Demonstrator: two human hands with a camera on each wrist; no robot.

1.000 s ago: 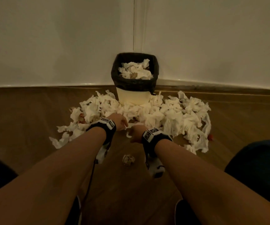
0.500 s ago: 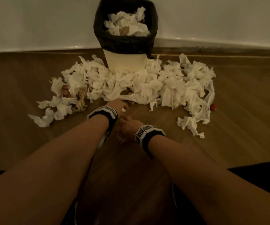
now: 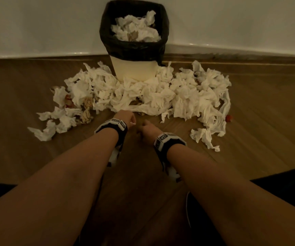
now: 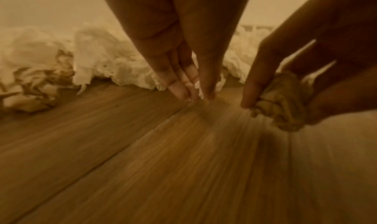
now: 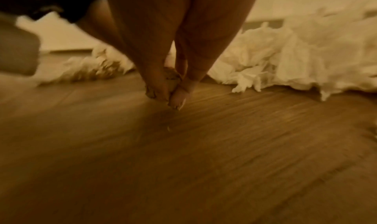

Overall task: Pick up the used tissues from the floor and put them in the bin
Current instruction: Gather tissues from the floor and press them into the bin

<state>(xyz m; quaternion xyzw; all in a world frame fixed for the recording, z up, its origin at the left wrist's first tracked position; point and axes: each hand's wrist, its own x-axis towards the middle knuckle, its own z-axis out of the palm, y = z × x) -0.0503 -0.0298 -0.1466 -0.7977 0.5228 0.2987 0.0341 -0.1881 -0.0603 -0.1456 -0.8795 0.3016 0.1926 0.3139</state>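
Observation:
A cream bin [image 3: 134, 70] with a black liner stands against the wall, heaped with white tissues [image 3: 136, 31]. A wide pile of crumpled tissues [image 3: 161, 96] rings its base on the wood floor. In front of the pile my right hand [image 3: 144, 129] [image 5: 171, 96] grips a crumpled brownish tissue ball [image 4: 283, 103] [image 5: 171, 75] just above the floor. Close to its left, my left hand [image 3: 125, 117] [image 4: 193, 95] points down with fingertips and thumb pressed together. It appears to pinch a small white tissue scrap [image 3: 133, 123].
Stray tissues lie out to the left [image 3: 43, 133] and right [image 3: 203, 137] of the pile. A small red object [image 3: 229, 118] sits at its right edge. My dark-clad knee [image 3: 285, 174] frames the lower right. Bare wood floor lies under my forearms.
My right hand drew back to the crumpled ball lying on the floor and took hold of it. My left hand came off the pile with a small scrap. The view dipped toward the floor.

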